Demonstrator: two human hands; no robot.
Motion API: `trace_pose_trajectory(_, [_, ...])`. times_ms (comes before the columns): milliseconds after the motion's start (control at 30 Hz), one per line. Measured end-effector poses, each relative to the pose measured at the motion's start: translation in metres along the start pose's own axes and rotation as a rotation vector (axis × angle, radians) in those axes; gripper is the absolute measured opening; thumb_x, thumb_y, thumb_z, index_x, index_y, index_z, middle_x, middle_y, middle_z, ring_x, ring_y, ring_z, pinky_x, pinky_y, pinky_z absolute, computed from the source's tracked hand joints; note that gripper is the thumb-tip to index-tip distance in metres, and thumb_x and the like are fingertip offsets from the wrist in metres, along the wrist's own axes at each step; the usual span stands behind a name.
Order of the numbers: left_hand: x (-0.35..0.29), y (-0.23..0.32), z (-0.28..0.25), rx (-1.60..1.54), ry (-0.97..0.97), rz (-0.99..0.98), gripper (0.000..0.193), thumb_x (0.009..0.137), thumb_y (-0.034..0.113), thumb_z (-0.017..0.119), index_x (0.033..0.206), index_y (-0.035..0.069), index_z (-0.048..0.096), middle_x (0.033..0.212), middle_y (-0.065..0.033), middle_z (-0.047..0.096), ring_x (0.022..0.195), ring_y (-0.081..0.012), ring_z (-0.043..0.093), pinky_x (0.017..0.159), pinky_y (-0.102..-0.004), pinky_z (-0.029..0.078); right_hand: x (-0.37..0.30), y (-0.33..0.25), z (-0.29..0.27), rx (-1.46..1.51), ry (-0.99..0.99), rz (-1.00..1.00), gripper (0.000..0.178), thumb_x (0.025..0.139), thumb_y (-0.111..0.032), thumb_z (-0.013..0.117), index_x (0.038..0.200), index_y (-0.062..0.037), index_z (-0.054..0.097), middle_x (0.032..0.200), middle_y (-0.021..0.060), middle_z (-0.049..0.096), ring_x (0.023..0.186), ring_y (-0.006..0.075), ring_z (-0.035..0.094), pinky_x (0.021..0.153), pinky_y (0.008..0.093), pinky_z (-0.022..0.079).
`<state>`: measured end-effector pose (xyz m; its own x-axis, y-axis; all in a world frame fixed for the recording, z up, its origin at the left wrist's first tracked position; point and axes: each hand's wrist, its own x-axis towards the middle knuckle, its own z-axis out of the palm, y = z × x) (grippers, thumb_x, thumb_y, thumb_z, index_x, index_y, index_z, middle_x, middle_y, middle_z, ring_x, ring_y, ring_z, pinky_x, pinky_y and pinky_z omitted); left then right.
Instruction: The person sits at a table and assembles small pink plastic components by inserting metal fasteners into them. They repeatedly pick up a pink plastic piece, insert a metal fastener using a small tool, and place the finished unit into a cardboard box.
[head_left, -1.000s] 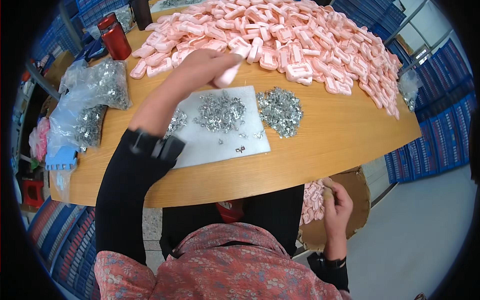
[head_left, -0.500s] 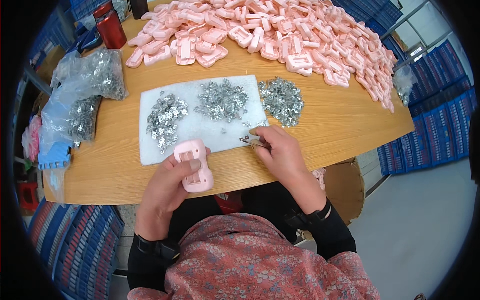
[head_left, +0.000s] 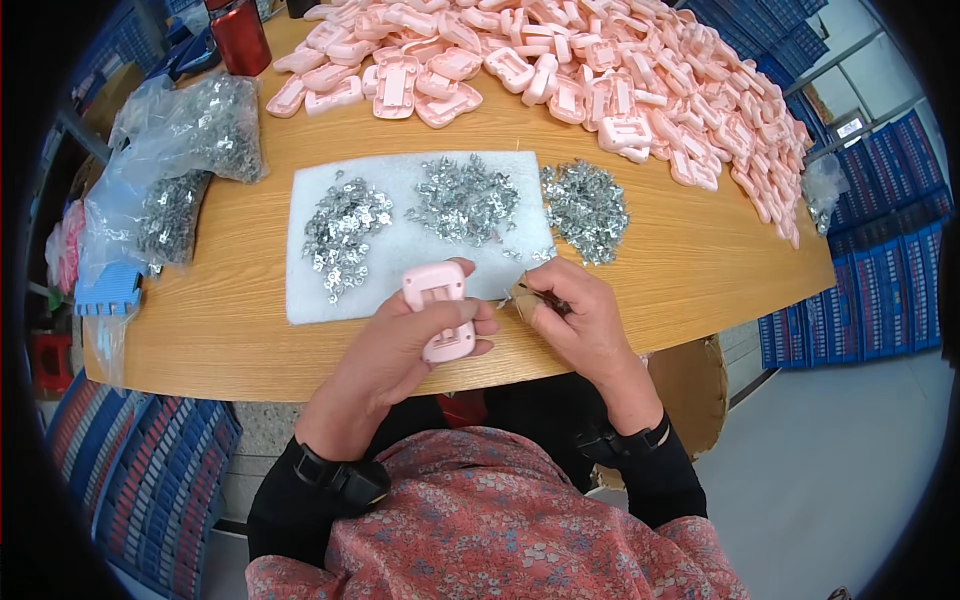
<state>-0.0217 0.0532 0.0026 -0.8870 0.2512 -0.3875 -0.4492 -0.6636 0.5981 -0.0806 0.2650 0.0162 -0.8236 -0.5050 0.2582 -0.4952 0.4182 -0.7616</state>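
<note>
**Left hand (head_left: 385, 345) grips one pale pink plastic casing (head_left: 440, 285); right hand (head_left: 580, 315) pinched just beside it**

Far left of the left hand, a blue toothed-edge foam piece (head_left: 108, 290) lies at the edge of the curved wood-grain table (head_left: 230, 335). Just beyond it are clear plastic bags (head_left: 225, 135) filled with silvery metal pieces. Farther forward stands a glossy red cylindrical flask (head_left: 240, 42).

Ahead of the left hand lies a white foam sheet (head_left: 395, 250), bearing a left heap of silvery metal pieces (head_left: 340, 225). The left hand is closed on the casing, thumb across its recessed face, fingers behind, near the table's front edge.

Between and beyond both hands, a middle heap of silvery metal pieces (head_left: 465, 205) sits on the sheet. The right hand is curled nearly closed; a small silvery metal piece (head_left: 506, 300) shows at its fingertips. A dark item inside the grip is mostly hidden and cannot be identified.

Beyond the right hand, a third heap (head_left: 588, 212) rests on bare wood, with a large pile of pink casings (head_left: 640, 100) farther forward. Below and right of that hand is a brown cardboard container (head_left: 700, 395).
</note>
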Motion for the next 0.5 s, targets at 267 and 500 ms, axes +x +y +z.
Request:
trace_pose_trajectory(267, [0.009, 0.000, 0.013, 0.050, -0.046, -0.096, 0.057, 0.087, 0.004, 0.070, 0.138, 0.002, 0.045, 0.100, -0.0082, 0.064, 0.087, -0.0195, 0.068, 0.079, -0.0355, 0.061, -0.002, 0.002, -0.007, 0.173, -0.116, -0.030, 0.020, 0.079, 0.001, 0.065, 0.099, -0.0016, 0.063, 0.080, 0.0073, 0.058, 0.066, 0.0159, 0.056, 0.061, 0.0284, 0.045])
trace_pose_trajectory(500, [0.011, -0.005, 0.011, 0.001, -0.036, -0.041, 0.055, 0.086, 0.004, 0.069, 0.136, 0.001, 0.045, 0.099, -0.0093, 0.064, 0.083, -0.0195, 0.068, 0.076, -0.0354, 0.060, -0.006, -0.007, -0.004, 0.351, -0.096, 0.161, 0.012, 0.089, -0.003, 0.066, 0.100, 0.0000, 0.063, 0.083, 0.0007, 0.062, 0.071, 0.0060, 0.052, 0.063, 0.0236, 0.044])
